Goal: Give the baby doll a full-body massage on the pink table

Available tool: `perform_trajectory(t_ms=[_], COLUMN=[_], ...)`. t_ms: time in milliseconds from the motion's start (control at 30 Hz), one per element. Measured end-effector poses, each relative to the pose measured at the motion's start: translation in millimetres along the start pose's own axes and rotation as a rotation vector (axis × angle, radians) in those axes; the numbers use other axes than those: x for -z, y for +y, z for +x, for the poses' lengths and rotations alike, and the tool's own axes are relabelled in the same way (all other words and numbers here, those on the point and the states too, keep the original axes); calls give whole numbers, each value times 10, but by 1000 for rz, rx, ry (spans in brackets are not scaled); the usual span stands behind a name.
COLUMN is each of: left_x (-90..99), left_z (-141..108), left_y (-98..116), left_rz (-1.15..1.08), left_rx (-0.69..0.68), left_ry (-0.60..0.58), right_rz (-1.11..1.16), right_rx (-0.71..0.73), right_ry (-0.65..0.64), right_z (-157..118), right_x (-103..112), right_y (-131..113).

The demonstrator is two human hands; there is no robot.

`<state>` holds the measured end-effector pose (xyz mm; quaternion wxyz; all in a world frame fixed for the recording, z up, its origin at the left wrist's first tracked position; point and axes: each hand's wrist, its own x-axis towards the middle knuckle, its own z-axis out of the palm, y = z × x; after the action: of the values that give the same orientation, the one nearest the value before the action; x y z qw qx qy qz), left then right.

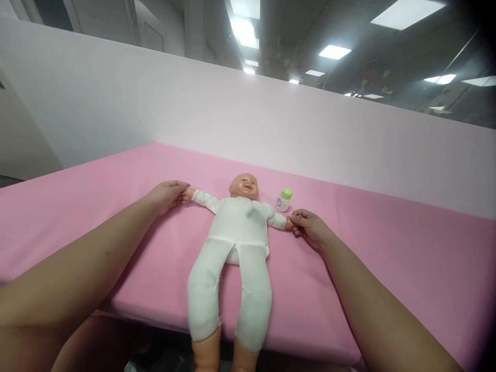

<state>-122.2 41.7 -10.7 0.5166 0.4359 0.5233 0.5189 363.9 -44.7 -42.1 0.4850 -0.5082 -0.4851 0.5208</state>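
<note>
A baby doll with a white cloth body lies on its back on a pink-covered table. Its head points to the far side, and its lower legs hang past the near edge. My left hand is closed around the doll's hand on the left of the view. On the right, my right hand pinches the doll's other hand between thumb and fingers. Both doll arms are stretched out sideways. Beside the doll's head and shoulder stands a small bottle with a green cap, just beyond my right hand.
A white wall rises along the table's far side, with a glass pane above it reflecting ceiling lights. My own knee shows below the table's near edge at the lower left.
</note>
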Motion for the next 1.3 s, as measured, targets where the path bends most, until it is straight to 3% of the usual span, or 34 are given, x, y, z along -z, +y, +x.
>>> perform_trajectory(t_ms=[333,733,933,1133,1300], left_x=[40,35,-7,5,29], left_z=[72,44,-29,-1,26], left_y=[-50,-66,-26,-43,-64], left_rz=[-40,-25,-9,-3,-33], left_rx=[10,-30,-10,15,8], left_ry=[6,-51,-6,5,4], right_rz=[12,43,-94,-77,4], right_rx=[-38,-15,-13,-27,-38], right_ry=[126,-77,-29,60,4], right_z=[52,-4,-34,50,32], right_x=[-23,56,-9,42,44], right_y=[37,5,3,112,75])
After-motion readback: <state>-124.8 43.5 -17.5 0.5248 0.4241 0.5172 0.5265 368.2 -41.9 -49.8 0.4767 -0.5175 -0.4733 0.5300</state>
